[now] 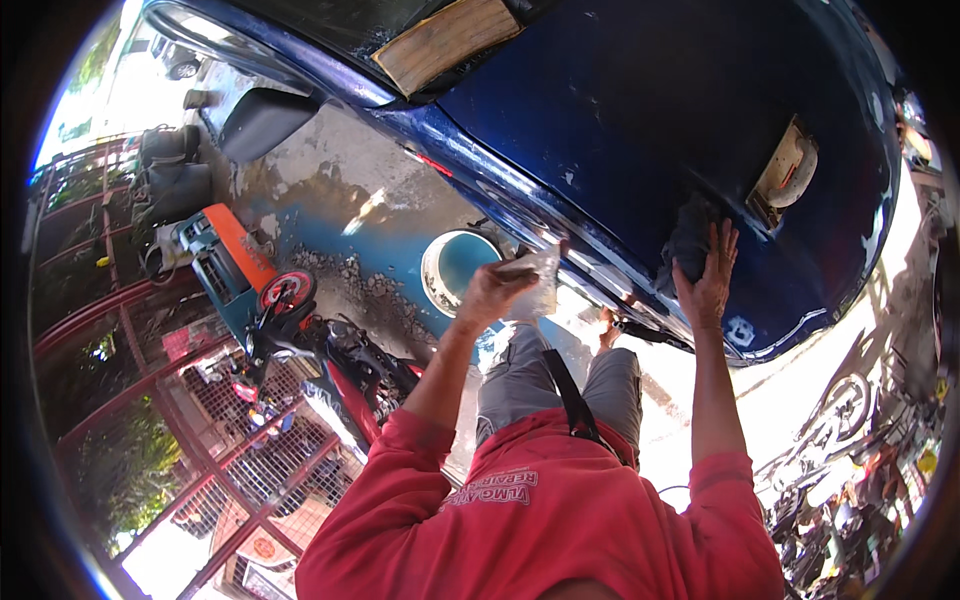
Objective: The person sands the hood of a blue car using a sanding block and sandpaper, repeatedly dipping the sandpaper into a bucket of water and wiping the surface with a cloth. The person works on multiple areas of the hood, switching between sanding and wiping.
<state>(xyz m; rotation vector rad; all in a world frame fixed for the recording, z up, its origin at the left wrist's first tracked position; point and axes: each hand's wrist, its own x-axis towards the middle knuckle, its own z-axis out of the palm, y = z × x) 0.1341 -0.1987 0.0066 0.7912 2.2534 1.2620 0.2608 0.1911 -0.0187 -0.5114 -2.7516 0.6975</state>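
Observation:
My left hand grips a pale, translucent flat piece, perhaps plastic, just off the side of the dark blue car. My right hand is closed on a dark grey cloth, pressed on the car's painted panel near its lower edge. A pale metal bracket-like part is on the panel above and right of that hand. A wooden board lies on the car at the top.
A white bucket stands on the stained floor below my left hand. At left are a red-and-black motorbike, an orange-and-teal object and red mesh fencing. Bicycles and clutter crowd the right.

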